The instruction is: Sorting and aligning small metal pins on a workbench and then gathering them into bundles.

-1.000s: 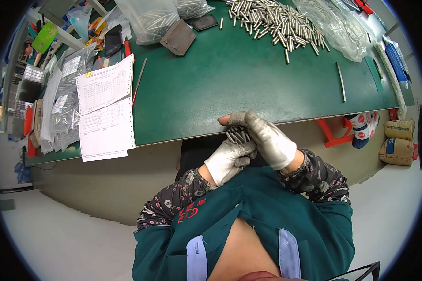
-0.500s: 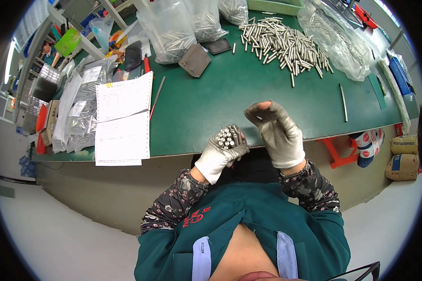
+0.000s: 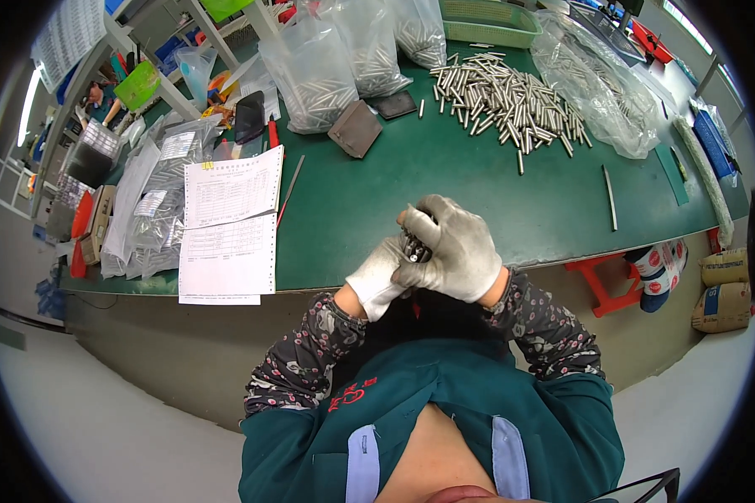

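A bundle of short metal pins (image 3: 417, 249) is held at the table's near edge, mostly hidden between my two gloved hands. My left hand (image 3: 379, 272), in a white glove, closes round the bundle from the left. From the right, my right hand (image 3: 461, 249), in a greyish white glove, wraps over the bundle with its fingers bent and its thumb near the left hand. Only a few pin ends show between the gloves. Farther off on the green table (image 3: 394, 180) lies a loose pile of similar pins (image 3: 516, 105).
Clear bags of pins (image 3: 310, 88) stand at the back, next to a dark brown block (image 3: 355, 129). Printed papers (image 3: 231, 226) and plastic bags (image 3: 155, 205) lie at left. A thin metal strip (image 3: 610, 198) rests at right. Behind the pile is a green basket (image 3: 491, 25).
My right hand has come left and closed over the pin bundle, which my left hand still holds. The view has shifted slightly; the table items appear unmoved.
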Demonstrator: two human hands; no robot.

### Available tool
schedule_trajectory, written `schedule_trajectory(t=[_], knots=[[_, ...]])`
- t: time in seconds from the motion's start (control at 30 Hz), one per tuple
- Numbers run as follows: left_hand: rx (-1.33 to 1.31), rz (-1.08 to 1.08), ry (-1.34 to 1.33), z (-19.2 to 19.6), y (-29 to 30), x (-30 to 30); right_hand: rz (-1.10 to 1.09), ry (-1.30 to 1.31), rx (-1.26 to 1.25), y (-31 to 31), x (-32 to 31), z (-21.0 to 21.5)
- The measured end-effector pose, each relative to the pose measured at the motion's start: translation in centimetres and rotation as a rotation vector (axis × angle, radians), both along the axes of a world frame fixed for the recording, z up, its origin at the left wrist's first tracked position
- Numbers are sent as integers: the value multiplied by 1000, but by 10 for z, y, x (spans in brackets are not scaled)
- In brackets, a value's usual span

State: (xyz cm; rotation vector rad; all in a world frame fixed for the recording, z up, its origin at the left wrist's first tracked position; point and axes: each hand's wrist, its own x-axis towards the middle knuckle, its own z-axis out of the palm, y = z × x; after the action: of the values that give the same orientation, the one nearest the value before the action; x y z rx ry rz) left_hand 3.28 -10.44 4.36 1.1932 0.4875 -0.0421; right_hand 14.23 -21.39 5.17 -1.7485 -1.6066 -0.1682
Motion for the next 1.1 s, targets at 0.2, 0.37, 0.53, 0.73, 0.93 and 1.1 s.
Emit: schedule_trajectory(t=[0.2, 0.37, 0.53, 0.73, 0.93, 1.1], knots=[[53, -296, 150, 8, 13, 6, 78, 276, -5, 14, 10, -14], [-10, -338, 85, 7, 16, 12, -66, 1004, 95, 18, 9, -31], [-28, -330, 97, 3, 15, 18, -36, 433, 136, 13, 6, -17], [98, -253, 39, 12, 16, 32, -143, 674, 322, 29, 34, -17], [228, 91, 70, -6, 39, 17, -215, -272, -185, 25, 49, -37], [363, 143, -18, -13, 28, 18, -319, 864, 131, 33, 62, -61]])
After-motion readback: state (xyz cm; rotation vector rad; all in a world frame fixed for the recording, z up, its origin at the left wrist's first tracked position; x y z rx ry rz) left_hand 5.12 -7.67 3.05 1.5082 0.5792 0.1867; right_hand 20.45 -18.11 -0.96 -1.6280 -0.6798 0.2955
